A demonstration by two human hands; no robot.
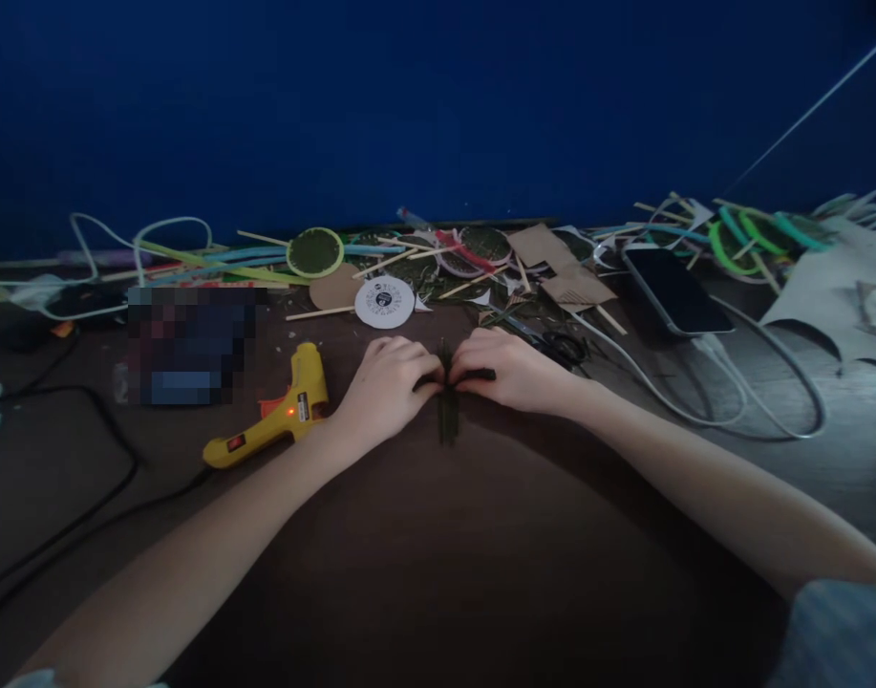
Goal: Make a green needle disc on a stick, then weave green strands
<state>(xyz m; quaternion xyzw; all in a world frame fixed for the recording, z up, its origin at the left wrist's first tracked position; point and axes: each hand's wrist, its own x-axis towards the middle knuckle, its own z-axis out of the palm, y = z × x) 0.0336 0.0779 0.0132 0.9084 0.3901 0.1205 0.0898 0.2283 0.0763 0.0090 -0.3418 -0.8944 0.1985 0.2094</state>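
Note:
My left hand (401,382) and my right hand (505,368) meet near the middle of the table, fingers pinched together. Between them is a small bundle of dark green, leaf-like strips (448,416), its lower ends hanging toward me. Both hands grip this bundle from either side; the fingers hide most of it. By my left forearm lies a yellow glue gun (266,420) with a red light on. Behind my right hand are dark-handled scissors (566,349), partly covered.
A white round label disc (384,302), a green-rimmed round piece (315,252), sticks and cardboard scraps (559,263) crowd the table's back edge against a blue wall (438,105). On the right, a phone (677,290) has a white cable (806,411) attached. Dark cords (115,521) run along the left.

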